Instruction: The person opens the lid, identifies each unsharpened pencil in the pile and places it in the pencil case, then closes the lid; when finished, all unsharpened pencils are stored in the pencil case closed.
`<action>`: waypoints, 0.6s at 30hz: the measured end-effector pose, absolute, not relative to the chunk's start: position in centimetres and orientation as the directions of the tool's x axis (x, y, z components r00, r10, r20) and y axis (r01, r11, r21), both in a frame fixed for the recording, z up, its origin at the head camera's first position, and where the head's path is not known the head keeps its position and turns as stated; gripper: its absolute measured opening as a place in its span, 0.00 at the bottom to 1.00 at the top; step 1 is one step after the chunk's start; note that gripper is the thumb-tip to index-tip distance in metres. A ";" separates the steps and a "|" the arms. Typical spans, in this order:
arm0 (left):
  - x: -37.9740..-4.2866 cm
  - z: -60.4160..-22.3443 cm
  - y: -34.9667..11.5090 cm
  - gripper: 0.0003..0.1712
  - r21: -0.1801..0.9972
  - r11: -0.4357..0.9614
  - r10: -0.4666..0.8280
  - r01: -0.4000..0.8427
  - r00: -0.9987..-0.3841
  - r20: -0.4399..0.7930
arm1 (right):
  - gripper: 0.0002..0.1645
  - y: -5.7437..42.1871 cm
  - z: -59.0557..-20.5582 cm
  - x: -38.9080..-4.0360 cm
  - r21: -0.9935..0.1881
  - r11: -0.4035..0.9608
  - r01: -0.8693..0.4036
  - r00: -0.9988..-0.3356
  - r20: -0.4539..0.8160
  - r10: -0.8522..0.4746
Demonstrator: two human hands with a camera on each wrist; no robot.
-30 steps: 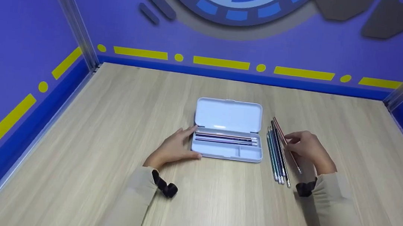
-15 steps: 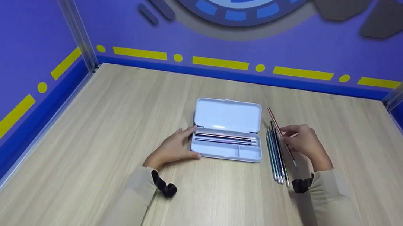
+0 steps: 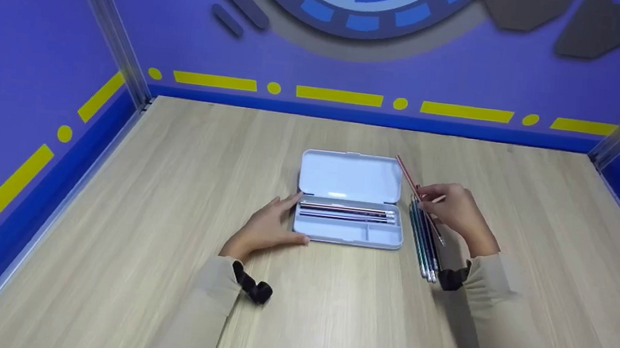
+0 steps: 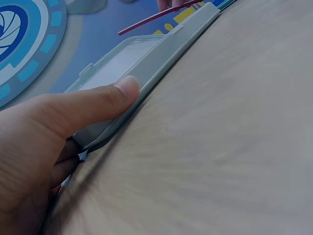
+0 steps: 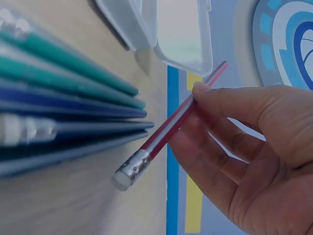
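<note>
A white pencil case (image 3: 332, 235) lies open, its lid (image 3: 350, 176) tipped back. Several pencils (image 3: 346, 215) lie side by side in its rear compartment. My left hand (image 3: 265, 228) grips the case's left end; in the left wrist view the thumb (image 4: 128, 88) is on the front wall and the fingers go round the corner. Between thumb and fingertips my right hand (image 3: 456, 209) pinches a red striped pencil (image 5: 171, 125), raised and slanting, its white eraser end toward me. Below it lies a bundle of teal, blue and dark pencils (image 3: 423, 243), right of the case.
The case's front part has a long compartment (image 3: 330, 230) and a small one (image 3: 383, 236) at the right, split by a divider. Everything sits on a light wood-grain table (image 3: 318, 313). Blue printed panels (image 3: 349, 74) close off the back and sides.
My right hand has lifted the red pencil off the bundle and moved it left and away from me, its tip now by the lid's right edge. The left hand and case stay put.
</note>
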State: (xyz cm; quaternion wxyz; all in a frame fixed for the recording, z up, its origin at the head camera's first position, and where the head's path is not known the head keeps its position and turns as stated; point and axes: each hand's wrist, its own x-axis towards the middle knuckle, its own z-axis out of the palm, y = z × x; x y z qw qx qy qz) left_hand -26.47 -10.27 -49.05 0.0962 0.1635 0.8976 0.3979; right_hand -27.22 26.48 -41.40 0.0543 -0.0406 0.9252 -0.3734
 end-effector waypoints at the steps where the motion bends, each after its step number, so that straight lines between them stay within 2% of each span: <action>1: -26.5 -49.1 -10.3 0.61 0.746 0.629 0.371 0.217 -0.928 -0.043 | 0.20 26.3 -41.4 -27.3 -0.694 0.718 -0.039 -0.991 -0.067 -0.119; 18: -26.4 -49.1 -10.3 0.61 0.754 0.619 0.370 0.219 -0.928 -0.035 | 0.15 22.9 -41.1 -28.4 -0.627 0.752 -0.202 -0.973 0.039 -0.229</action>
